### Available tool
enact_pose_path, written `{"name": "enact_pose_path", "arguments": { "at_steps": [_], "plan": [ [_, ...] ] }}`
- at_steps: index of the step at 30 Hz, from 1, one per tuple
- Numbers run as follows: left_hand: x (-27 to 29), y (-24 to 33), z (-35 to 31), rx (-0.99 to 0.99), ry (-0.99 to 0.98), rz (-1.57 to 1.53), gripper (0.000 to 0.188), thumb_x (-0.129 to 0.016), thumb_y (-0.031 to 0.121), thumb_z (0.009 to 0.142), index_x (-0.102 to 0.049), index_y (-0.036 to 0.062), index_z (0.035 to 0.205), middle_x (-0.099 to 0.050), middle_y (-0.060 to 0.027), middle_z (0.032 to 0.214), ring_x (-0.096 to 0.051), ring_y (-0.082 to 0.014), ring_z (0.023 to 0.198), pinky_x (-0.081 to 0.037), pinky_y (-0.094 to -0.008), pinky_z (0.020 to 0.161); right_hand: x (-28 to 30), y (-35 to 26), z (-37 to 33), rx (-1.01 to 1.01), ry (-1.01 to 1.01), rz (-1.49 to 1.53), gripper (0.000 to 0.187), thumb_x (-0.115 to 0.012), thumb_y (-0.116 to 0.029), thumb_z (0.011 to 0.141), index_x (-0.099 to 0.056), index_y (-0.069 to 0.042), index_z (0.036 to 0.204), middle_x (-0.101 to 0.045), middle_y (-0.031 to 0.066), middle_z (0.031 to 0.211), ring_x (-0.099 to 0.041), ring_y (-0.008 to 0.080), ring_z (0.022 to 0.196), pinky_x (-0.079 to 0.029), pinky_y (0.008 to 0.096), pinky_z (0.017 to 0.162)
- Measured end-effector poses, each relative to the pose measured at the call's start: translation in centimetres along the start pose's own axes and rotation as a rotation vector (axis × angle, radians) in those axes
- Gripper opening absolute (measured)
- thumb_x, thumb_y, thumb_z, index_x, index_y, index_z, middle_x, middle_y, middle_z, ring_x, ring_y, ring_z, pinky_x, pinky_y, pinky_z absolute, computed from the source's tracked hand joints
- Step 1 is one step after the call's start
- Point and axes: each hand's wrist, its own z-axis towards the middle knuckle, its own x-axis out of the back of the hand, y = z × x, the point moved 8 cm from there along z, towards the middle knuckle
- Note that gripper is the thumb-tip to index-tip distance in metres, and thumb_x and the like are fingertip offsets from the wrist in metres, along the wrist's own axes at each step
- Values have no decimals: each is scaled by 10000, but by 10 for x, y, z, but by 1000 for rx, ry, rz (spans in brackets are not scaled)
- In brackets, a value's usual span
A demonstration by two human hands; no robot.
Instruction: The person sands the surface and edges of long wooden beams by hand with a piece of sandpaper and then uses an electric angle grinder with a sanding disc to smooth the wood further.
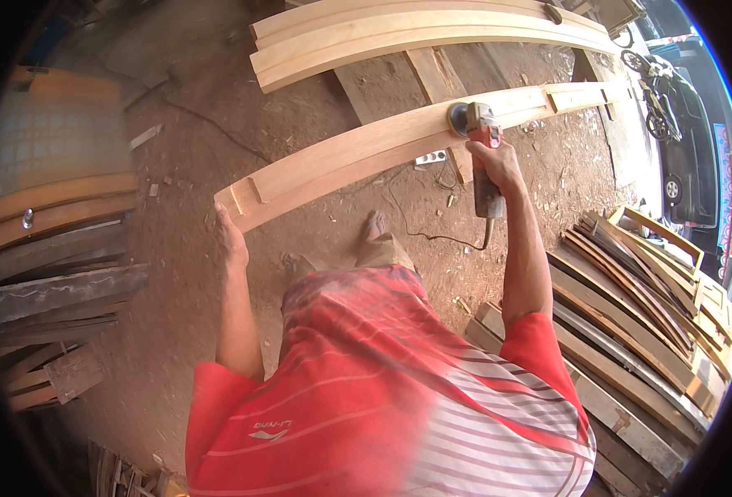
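A long pale wooden plank (pixel 333 166) with a rebated edge and a notched end lies across in front of me. My right hand (pixel 498 164) is wrapped round the body of an angle grinder (pixel 485 132). The grinder's round disc (pixel 459 121) meets the plank's upper face, right of its middle. From the grinder's lower end a cord (pixel 465 243) curves away to the left. My left hand (pixel 231 236) rests against the plank's left end, fingers stretched along the end edge; its underside is hidden.
More pale planks (pixel 399 37) lie beyond on wooden supports (pixel 436 74). A white power strip (pixel 431 157) is on the dirt floor below the plank. Stacked timber (pixel 631 315) stands at right, old boards (pixel 60 290) at left. A motorcycle (pixel 657 95) and dark car (pixel 687 157) are far right.
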Motion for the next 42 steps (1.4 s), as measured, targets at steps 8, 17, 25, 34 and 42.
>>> {"name": "enact_pose_path", "arguments": {
  "at_steps": [8, 17, 25, 34, 42],
  "plan": [
    [23, -23, 15, 120, 4, -84, 945, -348, 718, 1060, -227, -1, 1660, -281, -185, 1699, -264, -302, 1573, -239, -449, 1281, 77, 40, 107, -83, 114, 63, 631, -803, -543, 772, -759, 49, 984, -711, 107, 867, -674, 195, 765, -522, 359, 669],
    [0, 9, -15, 125, -69, -225, 928, -389, 708, 1058, -232, 12, 1651, -351, -184, 1657, -330, -308, 1534, -274, -488, 1267, -71, -63, -35, 61, -149, -124, 507, -780, -444, 782, -743, 22, 979, -716, 106, 826, -690, 180, 787, -550, 359, 727],
    [7, -12, -4, 252, -430, -870, 1043, -191, 834, 1002, -296, 15, 1639, -384, -153, 1660, -328, -317, 1534, -241, -501, 1262, -231, -164, -190, 294, -376, -219, 704, -797, -454, 772, -601, 135, 1104, -720, 364, 1031, -731, 463, 1028, -579, 502, 890],
    [1, 15, -2, 90, -114, -140, 926, -336, 723, 1052, -361, -19, 1606, -405, -230, 1635, -421, -365, 1489, -335, -501, 1226, -222, -143, -187, 289, -361, -208, 706, -788, -436, 753, -600, 123, 1139, -724, 342, 1007, -732, 467, 994, -567, 495, 872],
    [-1, 14, 24, 128, 223, 221, 907, -332, 698, 1059, -387, -36, 1590, -404, -299, 1613, -455, -413, 1466, -395, -506, 1191, -57, -46, -37, 131, -107, -29, 492, -766, -388, 749, -741, 81, 896, -743, 209, 791, -753, 300, 756, -583, 424, 745]
  ]
}}
